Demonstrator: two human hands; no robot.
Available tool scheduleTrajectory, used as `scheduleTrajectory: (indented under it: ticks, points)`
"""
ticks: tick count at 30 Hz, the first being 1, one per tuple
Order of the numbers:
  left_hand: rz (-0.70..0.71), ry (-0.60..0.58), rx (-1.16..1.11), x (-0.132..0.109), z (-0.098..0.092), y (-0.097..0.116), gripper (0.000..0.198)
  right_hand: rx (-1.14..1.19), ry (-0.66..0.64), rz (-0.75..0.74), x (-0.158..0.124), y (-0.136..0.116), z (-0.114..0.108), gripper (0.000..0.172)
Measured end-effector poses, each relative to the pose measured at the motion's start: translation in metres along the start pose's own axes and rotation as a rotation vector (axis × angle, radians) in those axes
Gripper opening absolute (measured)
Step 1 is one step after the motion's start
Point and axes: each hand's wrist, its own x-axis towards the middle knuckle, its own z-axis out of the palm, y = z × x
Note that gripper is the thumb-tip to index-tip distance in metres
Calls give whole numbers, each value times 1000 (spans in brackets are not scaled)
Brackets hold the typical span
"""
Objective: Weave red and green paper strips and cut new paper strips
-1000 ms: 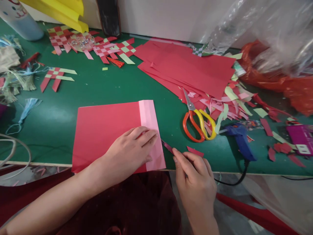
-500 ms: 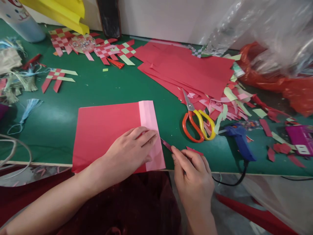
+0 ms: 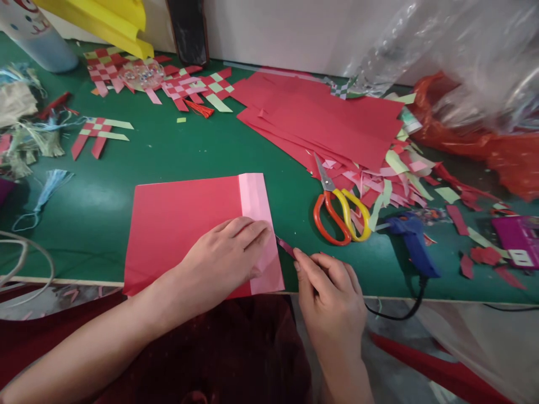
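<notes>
A red sheet (image 3: 181, 219) with a folded pink strip (image 3: 255, 196) along its right side lies at the table's front edge. My left hand (image 3: 229, 255) rests on it, fingers lying flat and close together across the red and the pink. Just right of the sheet, my right hand (image 3: 330, 292) pinches a thin, pinkish-purple tool (image 3: 286, 246), which looks like a small knife. Its tip reaches the pink strip's right edge, near my left fingertips. Scissors (image 3: 328, 188) with one orange and one yellow handle lie beyond my right hand.
Red sheets (image 3: 324, 120) are piled at the back. Paper scraps (image 3: 391, 179), a blue glue gun (image 3: 415, 241) and its black cord lie right. Tassels (image 3: 53, 182) and woven paper pieces (image 3: 96, 128) are left; a phone (image 3: 188, 33) leans at the back.
My right hand and the thin tool have shifted very slightly to the left and away from me. My left hand stays nearly still on the sheet.
</notes>
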Motion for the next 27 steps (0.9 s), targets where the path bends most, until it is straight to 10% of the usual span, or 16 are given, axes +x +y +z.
scheduleTrajectory:
  ticks: [8, 27]
  points:
    - [-5, -129, 44, 22, -16, -15, 31, -11, 14, -19, 0, 1, 1, 23]
    - [13, -159, 21, 18, -3, -35, 71, 45, 9, -66, -7, 0, -5, 23]
